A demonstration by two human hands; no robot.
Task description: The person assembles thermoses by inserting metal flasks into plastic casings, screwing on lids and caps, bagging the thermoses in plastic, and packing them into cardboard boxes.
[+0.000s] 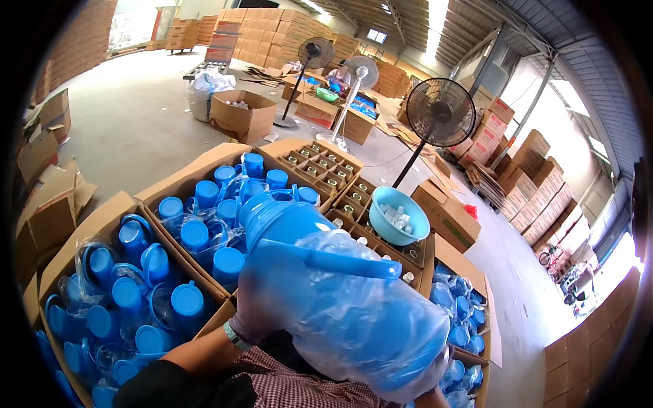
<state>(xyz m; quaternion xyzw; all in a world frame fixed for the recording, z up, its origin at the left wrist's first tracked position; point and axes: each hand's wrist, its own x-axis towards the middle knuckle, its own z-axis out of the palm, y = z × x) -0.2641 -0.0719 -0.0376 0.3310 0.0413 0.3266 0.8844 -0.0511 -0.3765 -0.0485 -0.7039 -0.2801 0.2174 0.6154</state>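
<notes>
A large blue thermos flask (pixel 367 313) with a long handle, partly wrapped in a clear plastic bag, lies tilted across the front of my body. My left hand (pixel 272 292), smeared by blur, is closed on its upper part near the handle. Low on the right, my right hand (pixel 432 396) supports the bagged base, with most of its fingers hidden. Under and beyond the flask stand open cartons of similar blue flasks (pixel 195 234), some with plastic around them. A divided carton (pixel 309 166) holds bottle-like pieces in its cells.
A light-blue bowl (pixel 399 216) of small whitish pieces sits on the divided cartons. Beyond it rises a black pedestal fan (pixel 441 112). Another open carton (pixel 243 115) stands on the floor. Stacked cartons (pixel 537 183) line the right wall, and a person (pixel 337 78) is far back.
</notes>
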